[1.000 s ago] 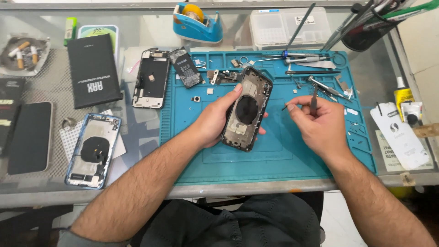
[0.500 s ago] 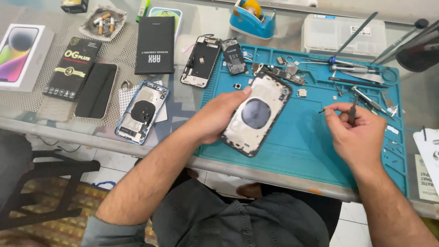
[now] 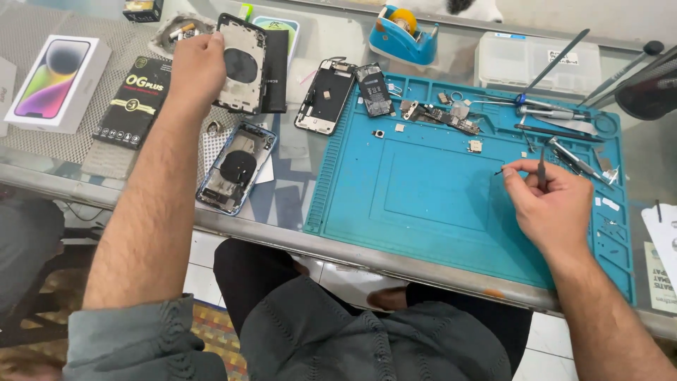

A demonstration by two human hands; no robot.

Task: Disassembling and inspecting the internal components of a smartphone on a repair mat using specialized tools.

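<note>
our left hand clamps the phone housing at the desk's far left — off the blue mat; our right hand pinches tweezers over it.

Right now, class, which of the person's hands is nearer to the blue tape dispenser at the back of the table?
Right. The right hand is over the blue mat, below-right of the tape dispenser; the left hand is farther off, holding a phone housing.
</note>
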